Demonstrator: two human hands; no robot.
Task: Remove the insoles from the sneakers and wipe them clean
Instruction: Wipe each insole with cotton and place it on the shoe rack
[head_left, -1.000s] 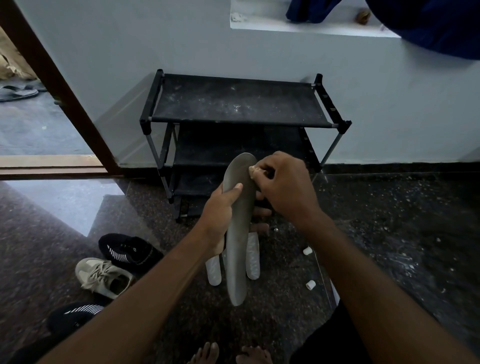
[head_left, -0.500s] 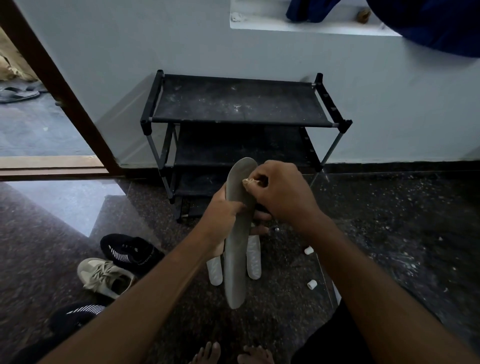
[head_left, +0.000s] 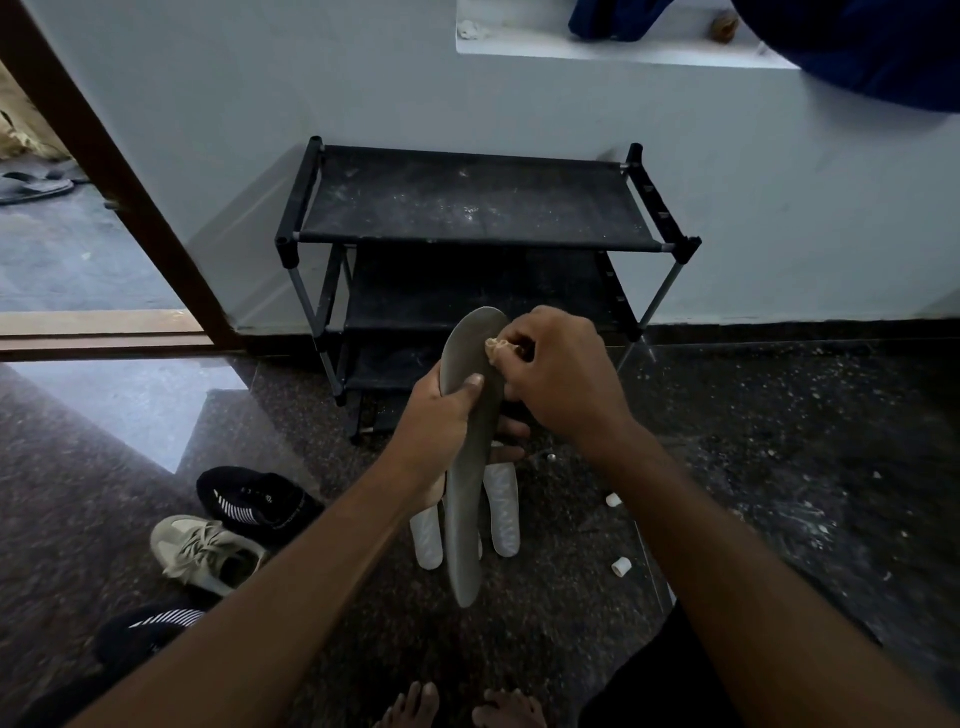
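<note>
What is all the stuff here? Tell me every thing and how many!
held insole: one, grey, upright in front of the rack
wiping wad: one, beige, against the held insole's top
floor insoles: two show, white, behind the held one
striped sneakers: two, black, floor at left
laced sneaker: one, beige, between the striped ones
shoe rack: one, black, against the wall
small pieces: two, white, floor at right
fabric: blue, top right by the ledge
bare feet: two, bottom edge
left hand: grips the held insole
right hand: pinches the wiping wad
</note>
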